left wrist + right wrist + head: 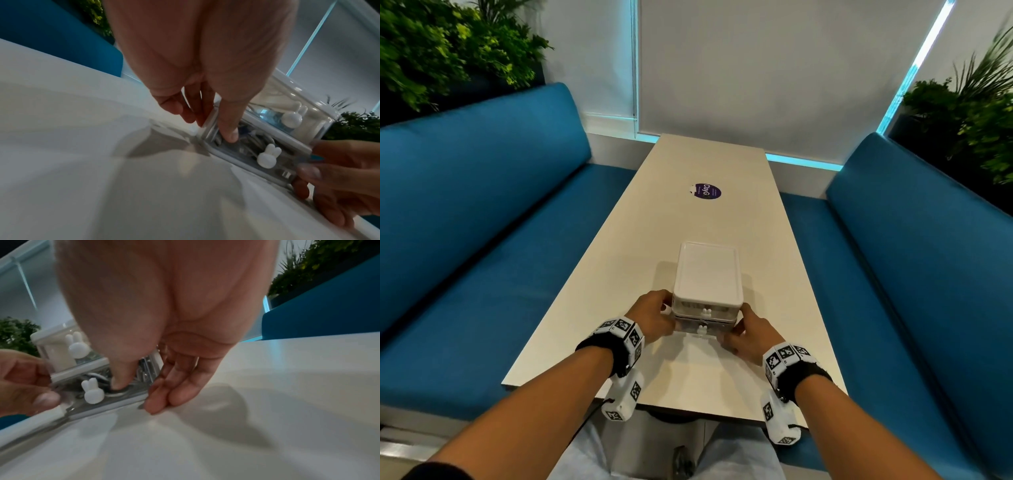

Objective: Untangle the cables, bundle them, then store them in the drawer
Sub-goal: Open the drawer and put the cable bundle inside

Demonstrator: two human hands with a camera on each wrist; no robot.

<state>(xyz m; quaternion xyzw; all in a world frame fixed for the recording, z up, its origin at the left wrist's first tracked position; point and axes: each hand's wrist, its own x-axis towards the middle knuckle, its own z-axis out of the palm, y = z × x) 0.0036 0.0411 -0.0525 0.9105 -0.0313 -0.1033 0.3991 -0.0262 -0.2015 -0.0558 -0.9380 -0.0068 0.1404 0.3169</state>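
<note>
A small drawer unit point(707, 284) with a white lid and two clear drawers stacked one over the other stands on the pale desk point(688, 226), toward its near end and about midway between the long side edges. The person has both hands on the lower drawer point(702, 327). The left hand point(654, 317) is at the unit's left front corner: seen from the left wrist, its thumb point(229, 128) presses flat on the clear drawer front while the other fingers lie straight along the left side wall, so this grip is spread, not curled round anything. The right hand point(748, 334) mirrors it at the right front corner, thumb point(121, 378) pressing the drawer front and fingers point(164, 394) straight, tips touching the desk beside the drawer. Coiled cables point(255, 141), pale and dark, show through the clear front of the lower drawer, behind its white rabbit-shaped knob point(267, 155). The upper drawer has a matching rabbit knob point(293, 117). I cannot tell whether the lower drawer is fully pushed in. A round purple sticker point(704, 191) lies farther up the desk, and blue benches point(482, 219) run along both long edges.
</note>
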